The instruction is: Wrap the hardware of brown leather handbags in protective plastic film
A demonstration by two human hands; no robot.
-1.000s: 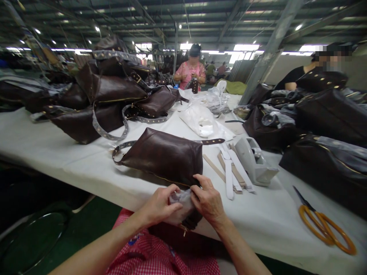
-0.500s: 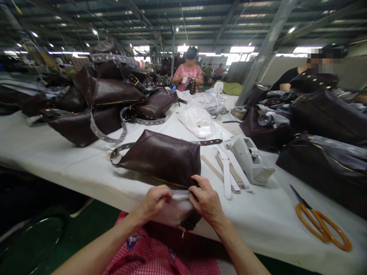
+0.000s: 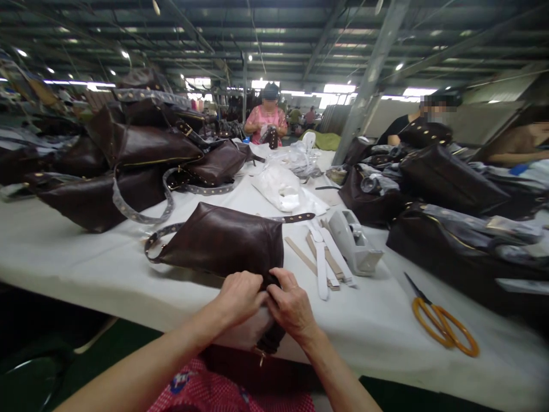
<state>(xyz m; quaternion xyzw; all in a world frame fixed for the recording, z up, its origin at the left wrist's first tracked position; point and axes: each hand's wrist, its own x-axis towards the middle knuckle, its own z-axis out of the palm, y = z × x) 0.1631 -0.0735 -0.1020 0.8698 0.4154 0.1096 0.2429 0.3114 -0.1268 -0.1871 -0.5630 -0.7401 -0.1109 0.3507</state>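
Note:
A dark brown leather bag (image 3: 231,234) lies on its side on the white-covered table in front of me. At its near right corner, my left hand (image 3: 240,297) is closed with the fingertips pressed to the bag's edge. Close beside it my right hand (image 3: 291,303) pinches dark leather at the same corner, thumbs almost meeting. Exactly which part the fingertips hold is hidden. Below the hands a dark strap end (image 3: 271,337) with a gold-coloured clasp hangs over the table edge. A studded strap (image 3: 295,218) reaches out behind the bag.
White and tan strips (image 3: 321,263) lie right of the bag, beside a grey tape dispenser (image 3: 351,240). Orange-handled scissors (image 3: 444,323) rest further right. Brown bags are piled left (image 3: 150,143) and right (image 3: 450,177). Clear plastic (image 3: 278,186) lies behind. Co-workers (image 3: 266,117) work across the table.
My left hand has moved right along the bag's near edge to meet my right hand at the corner. My right fingers have curled in more. The view has turned slightly right.

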